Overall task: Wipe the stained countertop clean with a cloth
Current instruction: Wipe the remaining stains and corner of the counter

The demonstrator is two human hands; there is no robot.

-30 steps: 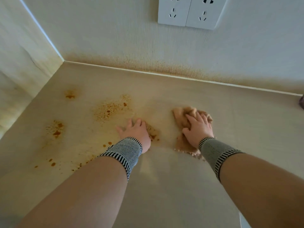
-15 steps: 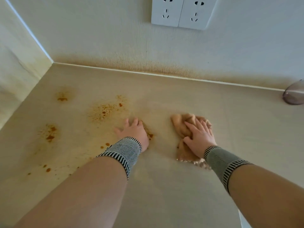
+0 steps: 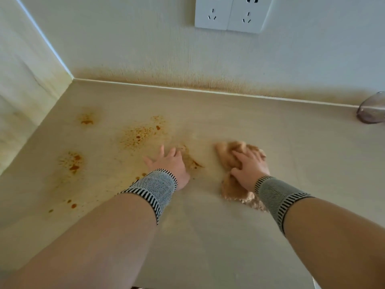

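On the countertop (image 3: 208, 236), below the 2 wall sockets (image 3: 229, 13), our right hand (image 3: 251, 166) presses a crumpled tan cloth (image 3: 231, 155) with fingers spread over it. Left of the cloth, our left hand (image 3: 169, 165) lies flat, fingers straight. Left of that hand, orange stains (image 3: 139, 135) spot the surface.

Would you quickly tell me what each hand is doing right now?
Left hand: open, fingers spread, resting flat on the countertop, holding nothing.
Right hand: open, fingers pressing the tan cloth onto the countertop.
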